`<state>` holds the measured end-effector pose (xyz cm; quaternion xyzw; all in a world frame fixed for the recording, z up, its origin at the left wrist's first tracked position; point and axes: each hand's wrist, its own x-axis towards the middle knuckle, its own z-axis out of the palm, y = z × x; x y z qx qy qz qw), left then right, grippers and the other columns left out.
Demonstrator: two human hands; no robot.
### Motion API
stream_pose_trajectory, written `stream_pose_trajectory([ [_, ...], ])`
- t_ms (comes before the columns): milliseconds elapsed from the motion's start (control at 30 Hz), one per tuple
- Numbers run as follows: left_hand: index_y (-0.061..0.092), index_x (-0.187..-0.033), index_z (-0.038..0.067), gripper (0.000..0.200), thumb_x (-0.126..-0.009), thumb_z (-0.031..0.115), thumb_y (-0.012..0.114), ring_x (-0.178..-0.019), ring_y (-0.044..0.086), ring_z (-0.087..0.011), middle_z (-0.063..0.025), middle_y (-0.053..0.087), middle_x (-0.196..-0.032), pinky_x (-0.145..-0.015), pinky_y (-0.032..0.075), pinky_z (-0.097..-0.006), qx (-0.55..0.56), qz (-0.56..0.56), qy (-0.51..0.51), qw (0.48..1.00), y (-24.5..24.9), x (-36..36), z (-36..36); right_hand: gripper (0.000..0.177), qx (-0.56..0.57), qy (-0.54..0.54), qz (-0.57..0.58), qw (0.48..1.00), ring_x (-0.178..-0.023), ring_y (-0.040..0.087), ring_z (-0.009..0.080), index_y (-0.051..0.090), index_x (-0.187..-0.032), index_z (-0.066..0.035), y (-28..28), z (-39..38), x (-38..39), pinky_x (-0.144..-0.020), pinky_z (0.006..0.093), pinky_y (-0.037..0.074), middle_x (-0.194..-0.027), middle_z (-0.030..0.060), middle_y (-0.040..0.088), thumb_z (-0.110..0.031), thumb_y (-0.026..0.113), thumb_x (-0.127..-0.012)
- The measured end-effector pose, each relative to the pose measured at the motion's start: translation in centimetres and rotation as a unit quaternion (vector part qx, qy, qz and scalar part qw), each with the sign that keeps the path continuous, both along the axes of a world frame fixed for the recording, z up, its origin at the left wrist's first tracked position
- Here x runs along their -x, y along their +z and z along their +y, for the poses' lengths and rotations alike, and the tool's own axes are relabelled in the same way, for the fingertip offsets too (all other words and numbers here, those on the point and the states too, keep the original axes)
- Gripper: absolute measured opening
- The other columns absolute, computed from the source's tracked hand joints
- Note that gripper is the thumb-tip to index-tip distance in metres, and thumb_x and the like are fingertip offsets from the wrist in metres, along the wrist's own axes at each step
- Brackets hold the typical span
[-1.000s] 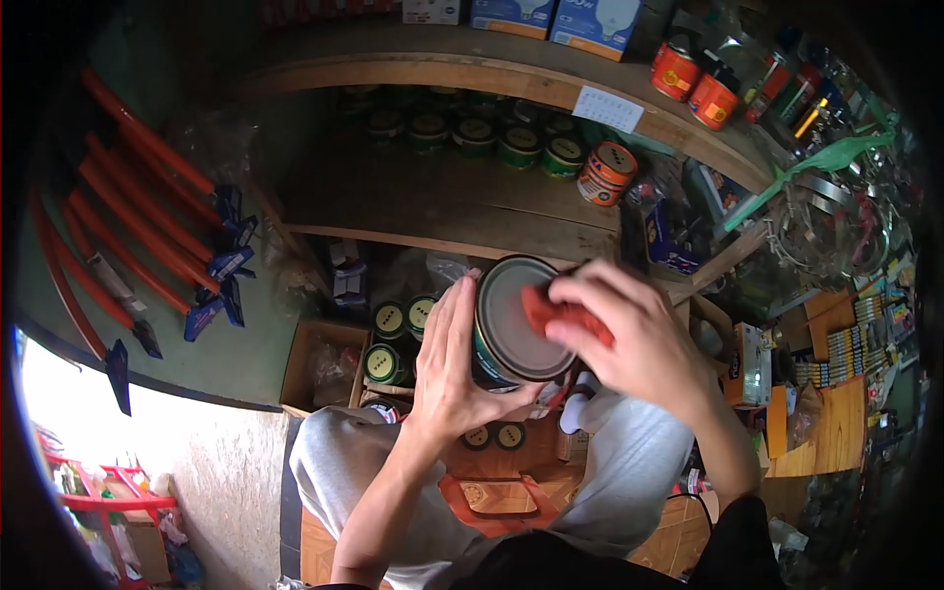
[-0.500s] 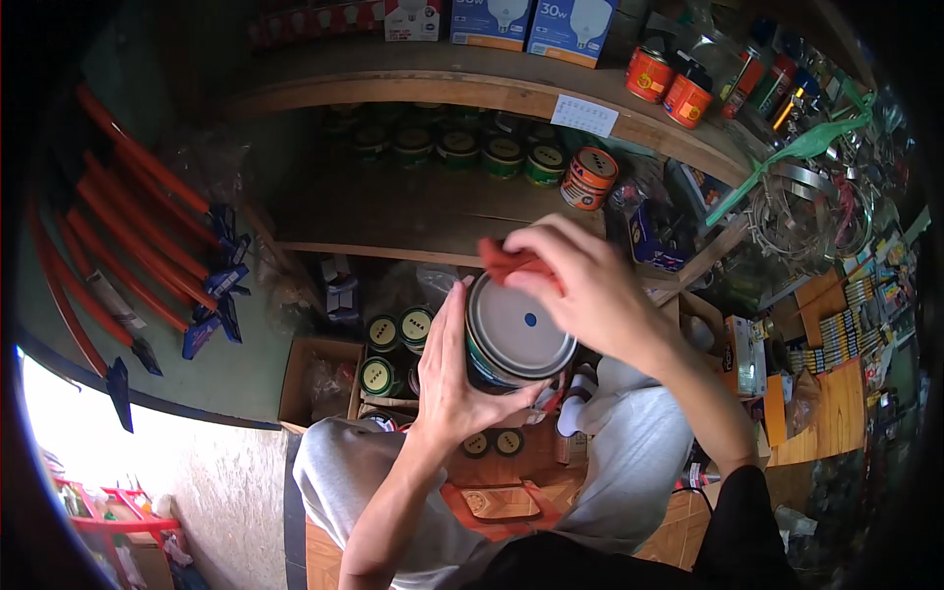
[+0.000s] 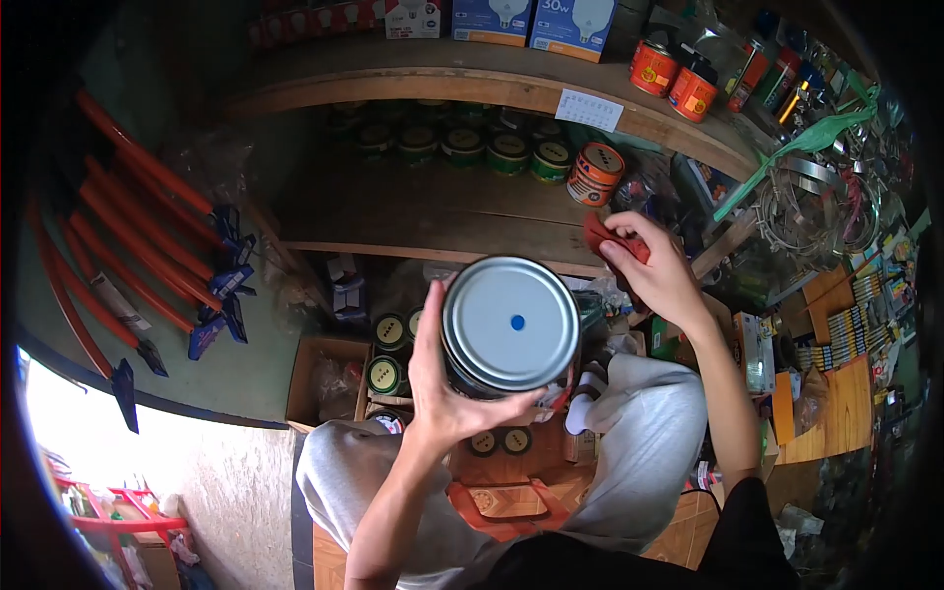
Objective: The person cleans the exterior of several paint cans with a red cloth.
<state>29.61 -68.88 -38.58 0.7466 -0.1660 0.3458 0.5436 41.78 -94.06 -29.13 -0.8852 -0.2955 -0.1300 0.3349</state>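
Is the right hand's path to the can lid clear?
Likely yes: nothing lies between the right hand, holding a cloth, and the lid; left hand grips the can only at its side.

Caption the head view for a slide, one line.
Left hand holds up a tin can, lid facing the camera, while the right hand grips a red cloth clear of it.

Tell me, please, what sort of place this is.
Probably a hardware or paint shop: rows of tins on a wooden shelf, boxed light bulbs above them, and red-handled tools hanging at the left.
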Motion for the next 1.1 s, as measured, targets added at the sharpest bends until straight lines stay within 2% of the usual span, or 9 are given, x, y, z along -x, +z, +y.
stream_pose_trajectory([
  [100, 0.015, -0.153, -0.010, 0.136, -0.054, 0.033, 0.098, -0.123, 0.059, -0.0329, -0.0264, 0.053, -0.137, -0.108, 0.047, -0.0434, -0.015, 0.000, -0.011, 1.000, 0.0, 0.0, -0.7, 0.031, -0.107, 0.005, 0.158, 0.982, -0.100, 0.055, 0.0124, 0.062, -0.119, -0.003, -1.3, -0.9, 0.7, -0.085, 0.0299, 0.049, -0.100, 0.0024, 0.059, -0.015, 0.072, -0.092],
  [233, 0.019, -0.153, -0.009, 0.133, -0.054, 0.033, 0.098, -0.124, 0.059, -0.0344, -0.0275, 0.052, -0.139, -0.107, 0.047, -0.0438, -0.078, 0.008, 0.034, 0.996, 0.3, 0.2, -1.1, 0.047, -0.036, 0.090, 0.203, 0.974, -0.101, 0.055, 0.0130, 0.060, -0.123, -0.006, 2.8, -1.0, 3.8, -0.087, 0.0274, 0.049, -0.116, 0.0058, 0.056, -0.019, 0.080, -0.083],
  [300, 0.024, -0.152, -0.009, 0.128, -0.054, 0.031, 0.097, -0.125, 0.058, -0.0396, -0.0294, 0.050, -0.141, -0.106, 0.048, -0.0466, -0.118, -0.018, 0.060, 0.991, 0.5, 0.0, -1.3, 0.065, 0.142, 0.081, 0.204, 0.965, -0.118, 0.056, 0.0255, 0.053, -0.133, -0.010, 6.9, 0.5, 6.2, -0.096, 0.0353, 0.050, -0.126, 0.0111, 0.055, -0.017, 0.083, -0.076],
  [400, 0.033, -0.148, -0.009, 0.115, -0.058, 0.031, 0.093, -0.127, 0.053, -0.0444, -0.0293, 0.049, -0.142, -0.108, 0.043, -0.0513, -0.157, -0.049, 0.069, 0.984, 0.2, -0.1, -1.6, 0.103, 0.196, 0.177, 0.132, 0.955, -0.134, 0.047, 0.0384, 0.024, -0.158, -0.017, 6.2, 2.0, 7.3, -0.104, 0.0432, 0.046, -0.146, 0.0194, 0.040, -0.017, 0.084, -0.074],
  [467, 0.038, -0.145, -0.007, 0.107, -0.060, 0.033, 0.091, -0.126, 0.052, -0.0462, -0.0285, 0.049, -0.141, -0.106, 0.043, -0.0553, -0.167, -0.062, 0.058, 0.982, 0.4, 0.1, -1.8, 0.119, 0.217, 0.178, 0.201, 0.938, -0.135, 0.045, 0.0405, 0.004, -0.161, -0.014, 6.8, 3.6, 8.0, -0.106, 0.0426, 0.045, -0.153, 0.0241, 0.029, -0.018, 0.085, -0.075],
  [700, 0.043, -0.144, 0.000, 0.103, -0.056, 0.033, 0.087, -0.124, 0.051, -0.0458, -0.0252, 0.047, -0.143, -0.104, 0.041, -0.0583, -0.211, -0.062, 0.011, 0.975, 0.2, 1.2, -1.7, 0.118, 0.305, 0.163, 0.255, 0.903, -0.124, 0.054, 0.0433, 0.011, -0.158, -0.002, 7.2, 6.2, 8.0, -0.102, 0.0452, 0.046, -0.145, 0.0329, 0.039, -0.032, 0.088, -0.073],
  [867, 0.043, -0.147, 0.002, 0.097, -0.065, 0.041, 0.079, -0.127, 0.047, -0.0450, -0.0231, 0.045, -0.145, -0.108, 0.037, -0.0571, -0.195, -0.037, 0.011, 0.980, -0.7, 1.4, -1.8, 0.109, 0.266, 0.126, 0.203, 0.934, -0.134, 0.045, 0.0485, 0.018, -0.155, -0.008, 4.6, 5.9, 9.4, -0.112, 0.0475, 0.040, -0.146, 0.0353, 0.040, -0.030, 0.086, -0.074],
  [967, 0.044, -0.144, -0.002, 0.099, -0.063, 0.038, 0.083, -0.128, 0.050, -0.0453, -0.0255, 0.048, -0.143, -0.106, 0.040, -0.0557, -0.220, -0.041, 0.021, 0.974, -0.5, 1.4, -1.7, 0.100, 0.263, 0.093, 0.246, 0.928, -0.131, 0.049, 0.0490, 0.026, -0.150, -0.011, 4.5, 6.3, 9.2, -0.111, 0.0470, 0.041, -0.142, 0.0336, 0.046, -0.027, 0.085, -0.072],
  [1100, 0.036, -0.151, 0.005, 0.110, -0.057, 0.029, 0.088, -0.131, 0.046, -0.0427, -0.0217, 0.044, -0.146, -0.109, 0.037, -0.0546, -0.213, 0.016, -0.012, 0.977, -0.6, 1.7, -2.3, 0.096, 0.228, 0.085, 0.219, 0.945, -0.125, 0.056, 0.0422, 0.031, -0.147, -0.014, 2.8, 5.4, 9.0, -0.104, 0.0455, 0.044, -0.131, 0.0278, 0.057, -0.024, 0.086, -0.068],
])
